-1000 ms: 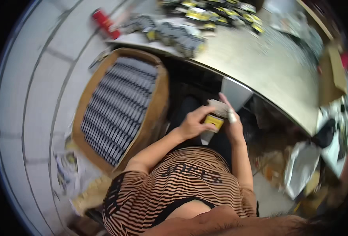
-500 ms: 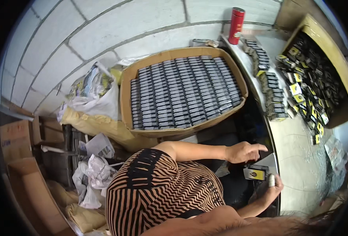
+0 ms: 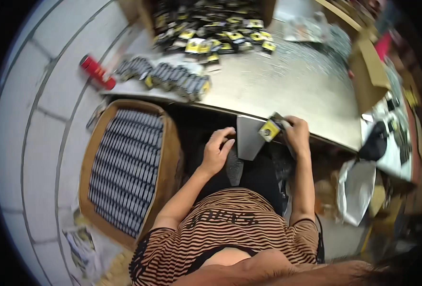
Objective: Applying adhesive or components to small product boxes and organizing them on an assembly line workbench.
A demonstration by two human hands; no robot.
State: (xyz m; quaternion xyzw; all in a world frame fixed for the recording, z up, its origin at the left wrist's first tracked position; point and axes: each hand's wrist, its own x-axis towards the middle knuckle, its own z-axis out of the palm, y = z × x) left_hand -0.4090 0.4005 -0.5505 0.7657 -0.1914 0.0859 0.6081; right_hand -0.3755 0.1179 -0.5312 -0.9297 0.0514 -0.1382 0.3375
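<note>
My right hand (image 3: 298, 135) is closed around a small yellow and black packet (image 3: 271, 129) at the near edge of the grey table (image 3: 287, 86). A grey flat sheet (image 3: 248, 137) hangs below the table edge just left of that packet. My left hand (image 3: 216, 150) sits over my lap beside the sheet, fingers curled and apart, holding nothing I can see. A row of dark packets (image 3: 173, 78) lies on the table's left part.
A cardboard box (image 3: 125, 167) packed with rows of dark packets stands on the floor to my left. A red can (image 3: 96, 71) lies at the table's left end. A bin of yellow and black packets (image 3: 211, 28) stands at the back. White bags (image 3: 356, 188) hang to my right.
The view swung back from the floor box to the table. My right hand rose to the table edge with the packet. My left hand came in beside the grey sheet.
</note>
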